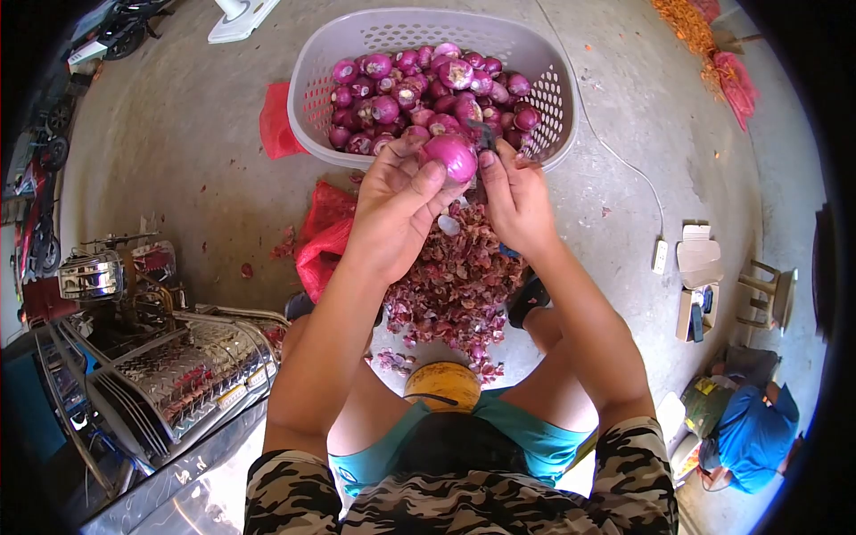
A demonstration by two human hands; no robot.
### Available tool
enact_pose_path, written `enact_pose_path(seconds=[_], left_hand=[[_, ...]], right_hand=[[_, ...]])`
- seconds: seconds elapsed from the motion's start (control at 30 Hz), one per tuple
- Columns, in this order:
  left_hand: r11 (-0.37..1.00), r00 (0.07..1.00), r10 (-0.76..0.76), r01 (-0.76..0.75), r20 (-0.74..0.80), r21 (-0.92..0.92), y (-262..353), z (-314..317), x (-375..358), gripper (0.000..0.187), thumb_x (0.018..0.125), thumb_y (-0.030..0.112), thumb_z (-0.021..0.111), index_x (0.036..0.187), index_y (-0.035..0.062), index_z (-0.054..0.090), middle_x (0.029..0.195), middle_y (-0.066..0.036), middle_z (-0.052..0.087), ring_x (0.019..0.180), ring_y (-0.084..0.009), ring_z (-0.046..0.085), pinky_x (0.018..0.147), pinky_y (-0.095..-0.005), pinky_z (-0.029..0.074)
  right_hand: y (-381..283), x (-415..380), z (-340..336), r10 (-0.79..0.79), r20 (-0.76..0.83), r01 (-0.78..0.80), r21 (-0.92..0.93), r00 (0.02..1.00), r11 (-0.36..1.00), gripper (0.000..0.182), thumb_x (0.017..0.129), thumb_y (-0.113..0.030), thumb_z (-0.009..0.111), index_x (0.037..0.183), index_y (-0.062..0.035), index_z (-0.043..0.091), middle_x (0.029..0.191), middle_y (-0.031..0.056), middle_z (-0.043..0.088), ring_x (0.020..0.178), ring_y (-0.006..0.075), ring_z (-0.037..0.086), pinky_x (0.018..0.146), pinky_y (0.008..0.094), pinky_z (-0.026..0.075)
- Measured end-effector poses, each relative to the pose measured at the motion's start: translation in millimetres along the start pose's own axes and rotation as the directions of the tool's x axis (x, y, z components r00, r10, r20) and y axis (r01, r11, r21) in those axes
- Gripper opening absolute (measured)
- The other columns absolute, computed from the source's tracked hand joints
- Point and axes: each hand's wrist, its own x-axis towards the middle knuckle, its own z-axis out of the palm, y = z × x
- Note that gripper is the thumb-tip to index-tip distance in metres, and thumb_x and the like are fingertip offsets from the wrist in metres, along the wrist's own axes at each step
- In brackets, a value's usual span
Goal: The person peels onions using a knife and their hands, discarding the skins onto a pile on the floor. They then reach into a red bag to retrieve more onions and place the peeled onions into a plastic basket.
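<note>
A peeled, shiny purple onion [450,159] rests in my left hand [399,193], whose fingers and thumb close round it. My right hand [514,192] is beside it, with the fingers wrapped round a small dark-bladed knife [482,134] near the onion's upper right side. Just beyond both hands stands a grey plastic basket [312,71] holding several purple onions [385,110]. Below my hands, a heap of dry reddish-brown onion skins [455,276] lies on the floor between my feet.
Red mesh sacking [325,236] lies left of the skins. A yellow round object [443,385] is between my legs. A metal-framed vehicle [178,357] stands at left. On the right are a power strip [660,257], cardboard box [698,312], wooden stool [767,294] and a person in blue [753,437].
</note>
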Motion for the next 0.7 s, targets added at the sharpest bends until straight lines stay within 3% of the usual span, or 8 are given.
enact_pose_path(seconds=[0.03,0.13,0.33,0.53,0.7], left_hand=[[1.000,1.000,0.001,-0.001,0.020,-0.002,1,1,0,0.028,0.090,0.012,0.057,0.115,0.0064,0.047,0.113,-0.009,0.058,0.104,-0.0191,0.058,0.093,-0.0355,0.049],[0.999,0.999,0.036,-0.036,0.026,0.019,3,2,1,0.026,0.090,0.009,0.057,0.114,0.0065,0.048,0.114,-0.009,0.057,0.106,-0.0198,0.057,0.094,-0.0361,0.048],[0.992,0.998,0.058,-0.058,0.004,0.114,-1,-2,2,0.028,0.088,0.002,0.057,0.113,0.0078,0.048,0.114,-0.009,0.056,0.107,-0.0205,0.056,0.094,-0.0381,0.048],[0.979,0.997,0.077,-0.079,0.016,0.186,-2,-4,2,0.029,0.087,0.001,0.058,0.113,0.0080,0.048,0.112,-0.008,0.056,0.106,-0.0198,0.057,0.093,-0.0376,0.048],[0.982,0.998,0.059,-0.059,0.007,0.181,1,-4,2,0.028,0.086,0.001,0.059,0.113,0.0071,0.049,0.112,-0.008,0.056,0.106,-0.0199,0.057,0.093,-0.0378,0.049]], right_hand=[[1,1,-1,-0.033,-0.015,0.033,-0.007,0.999,0.999,0.017,0.091,-0.015,0.048,0.090,0.0014,0.052,0.065,0.0186,0.053,0.059,0.0364,0.054,0.054,0.0406,0.041],[-13,-5,-9,0.302,0.081,-0.313,0.205,0.950,0.928,0.017,0.091,-0.013,0.047,0.096,0.0035,0.049,0.066,0.0177,0.055,0.061,0.0356,0.057,0.053,0.0402,0.041],[-12,-9,-6,0.148,0.048,-0.154,0.196,0.988,0.968,0.029,0.091,-0.012,0.048,0.110,0.0066,0.038,0.072,0.0188,0.059,0.064,0.0384,0.059,0.055,0.0423,0.044],[-6,-10,-5,0.092,0.078,-0.097,0.059,0.993,0.994,0.033,0.090,-0.015,0.050,0.111,0.0074,0.037,0.075,0.0225,0.060,0.067,0.0438,0.059,0.056,0.0474,0.044],[-6,-10,-3,0.107,0.081,-0.105,-0.032,0.991,0.994,0.032,0.090,-0.015,0.051,0.109,0.0080,0.038,0.071,0.0232,0.059,0.065,0.0436,0.058,0.054,0.0472,0.044]])
